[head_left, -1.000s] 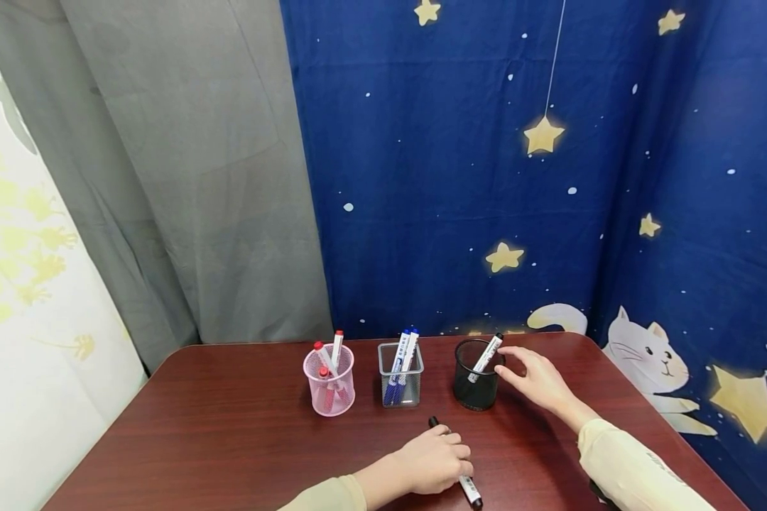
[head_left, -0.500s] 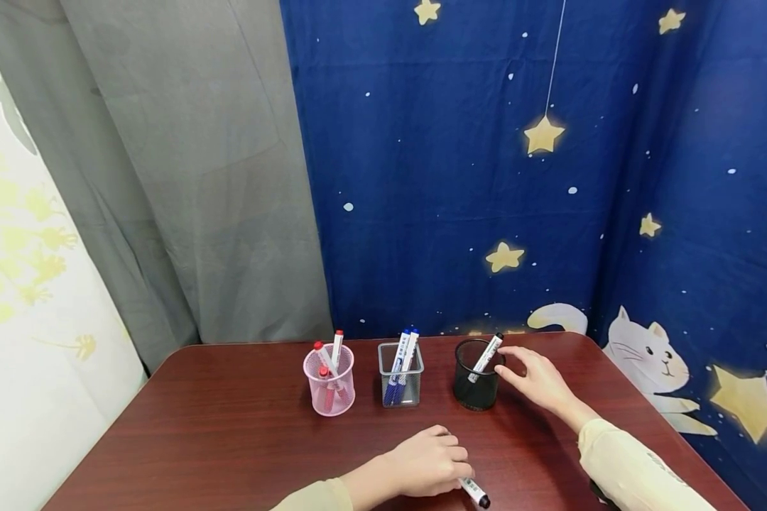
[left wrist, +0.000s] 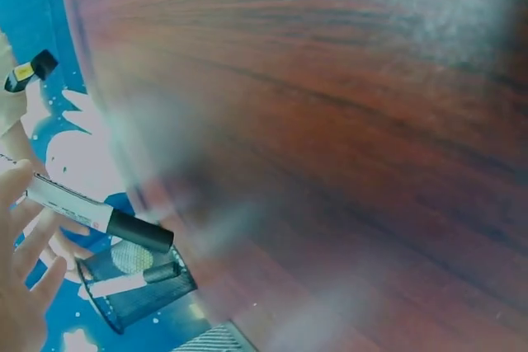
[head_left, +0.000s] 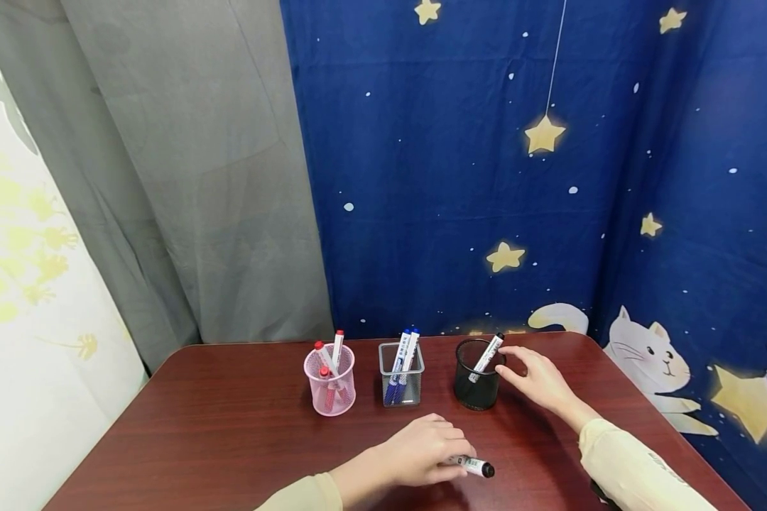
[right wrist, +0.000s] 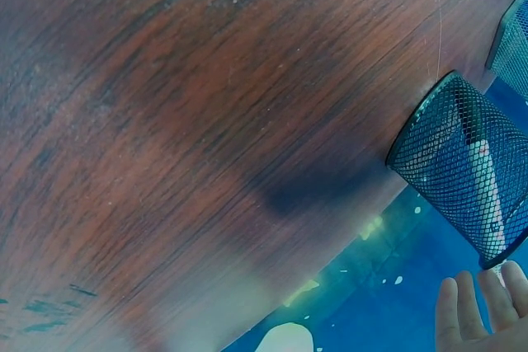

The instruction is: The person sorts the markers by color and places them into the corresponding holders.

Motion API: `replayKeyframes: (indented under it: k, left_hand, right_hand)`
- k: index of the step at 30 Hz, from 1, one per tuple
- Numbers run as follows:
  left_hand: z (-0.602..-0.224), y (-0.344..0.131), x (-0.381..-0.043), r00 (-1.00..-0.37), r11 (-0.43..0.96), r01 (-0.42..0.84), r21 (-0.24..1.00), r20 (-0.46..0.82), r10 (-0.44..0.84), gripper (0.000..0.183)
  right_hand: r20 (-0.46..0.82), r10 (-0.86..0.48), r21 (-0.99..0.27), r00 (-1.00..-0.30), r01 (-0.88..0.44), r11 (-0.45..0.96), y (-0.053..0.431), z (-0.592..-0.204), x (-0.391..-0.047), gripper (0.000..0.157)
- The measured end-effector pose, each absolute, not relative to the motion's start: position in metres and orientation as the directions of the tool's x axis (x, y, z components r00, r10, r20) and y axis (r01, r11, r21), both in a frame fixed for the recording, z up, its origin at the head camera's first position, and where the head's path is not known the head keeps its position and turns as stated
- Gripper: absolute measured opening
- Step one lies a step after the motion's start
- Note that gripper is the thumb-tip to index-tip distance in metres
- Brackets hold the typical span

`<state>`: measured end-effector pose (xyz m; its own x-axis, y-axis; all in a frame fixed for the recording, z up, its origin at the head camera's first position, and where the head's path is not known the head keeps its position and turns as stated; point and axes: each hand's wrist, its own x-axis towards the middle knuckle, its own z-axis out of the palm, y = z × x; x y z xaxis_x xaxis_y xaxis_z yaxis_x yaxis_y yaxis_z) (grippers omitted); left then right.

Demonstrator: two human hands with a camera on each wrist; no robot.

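My left hand [head_left: 422,451] holds a white marker [head_left: 469,465] with a black cap over the near middle of the table. The capped end points right; the other end is hidden in the hand. In the left wrist view the marker [left wrist: 74,202] sticks out past the fingers [left wrist: 33,245]. My right hand [head_left: 540,380] is at the right side of a round black mesh pen cup [head_left: 476,394], thumb and fingertips right at its rim. Inside this cup leans one black-capped marker [head_left: 488,355]. From the right wrist, the fingers [right wrist: 466,302] look nearly straight beside the cup's mouth.
Left of the black cup stands a square grey mesh holder [head_left: 401,390] with two blue markers [head_left: 410,358]. Further left is a pink mesh cup [head_left: 319,394] with several red-capped markers [head_left: 336,348]. Curtains [head_left: 422,177] hang behind the reddish-brown table [head_left: 230,411].
My left hand has picked the black-capped marker up off the table and turned it, so its capped end swings up and to the right. The right hand and cups stay in place.
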<state>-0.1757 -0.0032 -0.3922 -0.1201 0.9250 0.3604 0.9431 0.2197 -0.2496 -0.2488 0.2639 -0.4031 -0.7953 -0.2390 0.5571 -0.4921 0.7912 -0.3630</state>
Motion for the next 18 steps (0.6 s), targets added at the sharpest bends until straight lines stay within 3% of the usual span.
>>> replayKeyframes:
  k: [7,18]
  left_hand:
    - [-0.387,-0.003,-0.182,-0.175,0.205,0.979,-0.022,0.44,0.881,0.017]
    - [-0.375,-0.003,-0.185,-0.395,0.163,0.879,0.447,0.496,0.773,0.017]
  right_hand:
    - [0.558,-0.24,-0.357,-0.794,-0.491,0.795,0.264,-0.403,-0.249,0.037]
    - [0.572,-0.239,-0.355,-0.784,-0.5,0.79,0.264,-0.403,-0.249,0.036]
